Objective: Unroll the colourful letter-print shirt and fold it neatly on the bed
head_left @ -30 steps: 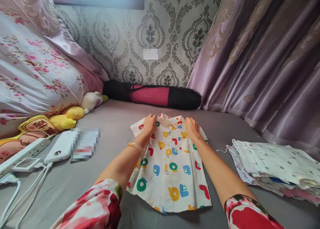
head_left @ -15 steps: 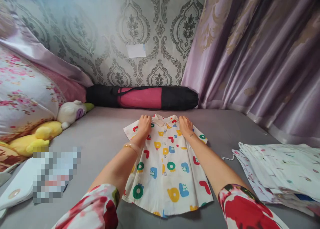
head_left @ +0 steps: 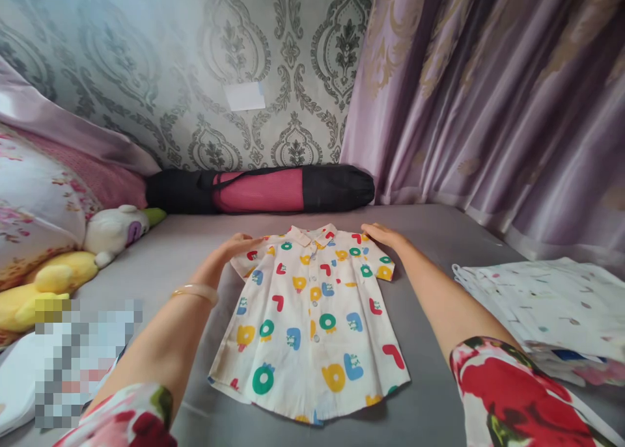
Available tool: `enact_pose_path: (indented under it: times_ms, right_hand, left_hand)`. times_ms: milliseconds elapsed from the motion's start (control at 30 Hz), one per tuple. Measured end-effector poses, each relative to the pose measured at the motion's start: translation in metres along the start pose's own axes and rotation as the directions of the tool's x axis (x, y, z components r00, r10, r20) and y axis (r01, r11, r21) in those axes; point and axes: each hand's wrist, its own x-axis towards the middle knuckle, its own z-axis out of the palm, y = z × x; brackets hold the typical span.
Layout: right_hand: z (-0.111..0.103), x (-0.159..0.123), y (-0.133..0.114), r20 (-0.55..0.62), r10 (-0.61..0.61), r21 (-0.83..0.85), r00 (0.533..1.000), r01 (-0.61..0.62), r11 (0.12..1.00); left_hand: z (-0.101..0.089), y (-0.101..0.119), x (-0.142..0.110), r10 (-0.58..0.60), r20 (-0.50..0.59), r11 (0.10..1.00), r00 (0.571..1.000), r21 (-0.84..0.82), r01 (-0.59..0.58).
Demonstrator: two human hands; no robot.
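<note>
A small short-sleeved white shirt (head_left: 305, 323) with a collar, front buttons and red, yellow, green and blue letter-like prints lies spread face up on the grey bed surface (head_left: 430, 291). At the top of its left-side sleeve is my left hand (head_left: 238, 244), fingers stretched out along the edge of the cloth. My right hand (head_left: 383, 234) lies with extended fingers at the shoulder on the right side, its fingertips by the seam. Neither hand visibly grips the fabric. A pale bangle (head_left: 195, 293) circles my left wrist.
Stacked folded white patterned cloths (head_left: 541, 304) lie at the right. A black and pink long bag (head_left: 258, 190) rests against the wall. Plush toys (head_left: 53, 278) and a floral pillow (head_left: 39, 206) are at the left, near a blurred packet (head_left: 88, 362). Purple curtains (head_left: 454, 95) hang at right.
Both hands have moved outward from beside the collar to the sleeve and shoulder edges, and their fingers have straightened. The view has shifted slightly to the right.
</note>
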Motion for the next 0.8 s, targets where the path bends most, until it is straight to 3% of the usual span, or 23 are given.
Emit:
enact_pose_path:
  times_ms: [67, 167, 267, 433, 500, 567, 667, 733, 800]
  right_hand:
    - [-0.004, -0.002, 0.010, 0.088, -0.018, 0.055, 0.996, 0.014, 0.998]
    - [-0.009, -0.005, 0.021, 0.132, -0.079, 0.220, 0.988, 0.048, 0.974]
    - [-0.008, -0.006, 0.024, 0.056, -0.101, 0.359, 0.993, 0.074, 0.930]
    - [-0.003, -0.009, 0.020, -0.121, -0.076, 0.365, 0.990, 0.116, 0.924]
    - [-0.008, -0.012, 0.020, -0.050, -0.024, 0.337, 0.998, 0.040, 0.941]
    - [-0.017, -0.017, 0.024, 0.102, 0.033, 0.283, 0.994, -0.061, 0.957]
    - [-0.033, -0.028, 0.035, 0.334, 0.083, 0.231, 0.939, -0.167, 0.958]
    - [-0.041, -0.034, 0.043, 0.383, 0.098, 0.210, 0.919, -0.190, 0.959]
    - [-0.046, -0.037, 0.048, 0.325, 0.139, 0.100, 0.936, -0.180, 0.978]
  left_hand:
    - [-0.007, -0.010, -0.006, -0.034, 0.099, 0.996, 0.994, -0.085, 0.042]
    - [-0.016, -0.019, -0.014, 0.021, 0.127, 0.991, 0.992, -0.134, -0.004]
    - [-0.019, -0.020, -0.020, 0.059, 0.107, 0.983, 0.993, -0.179, -0.039]
    - [-0.016, -0.019, -0.022, 0.052, -0.068, 0.962, 0.996, -0.263, -0.068]
    - [-0.016, -0.022, -0.022, 0.034, -0.090, 0.961, 0.995, -0.271, -0.057]
    - [-0.018, -0.028, -0.022, 0.033, -0.066, 0.959, 0.997, -0.281, -0.051]
    - [-0.024, -0.039, -0.022, 0.057, 0.017, 0.960, 0.998, -0.277, -0.050]
    - [-0.029, -0.045, -0.020, 0.068, 0.055, 0.969, 0.996, -0.241, -0.053]
    - [-0.033, -0.049, -0.016, 0.026, 0.007, 0.992, 1.000, -0.122, -0.025]
